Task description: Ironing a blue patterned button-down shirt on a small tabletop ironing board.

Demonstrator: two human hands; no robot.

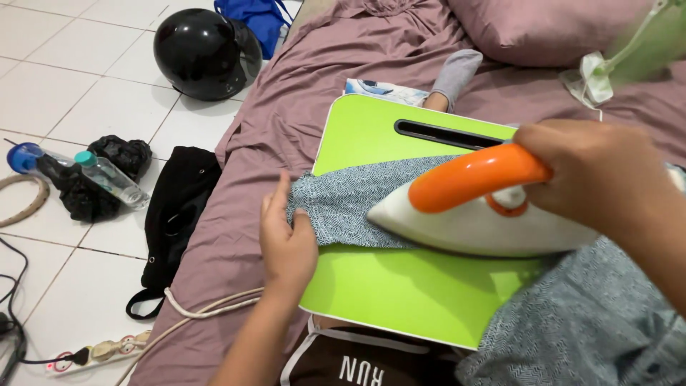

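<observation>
Ironing is under way: right hand [593, 171] closed round the orange-handled iron [471, 207], pressing patterned cloth [343, 204] on the green lap desk [400, 286]. Left hand [286, 236] pins the cloth's edge flat (fingers spread). Gliding onward likely needs that tension kept.

Lap table [400, 286]: centre of the frame, on the bed [286, 86], across my lap.
Cloth [343, 204]: on the lap table, running from its left edge to the lower right corner of the frame.
Iron [464, 211]: on the cloth, right of centre, my right hand [589, 171] gripping its handle.
Left hand [286, 239]: at the lap table's left edge, pressing down the cloth's end.
Pillow [550, 28]: upper right, at the head of the bed.
Helmet [204, 50]: upper left, on the floor [64, 78] beside the bed.
Bottle [111, 179]: far left, on the floor.
Power strip [100, 352]: lower left corner, on the floor.
</observation>
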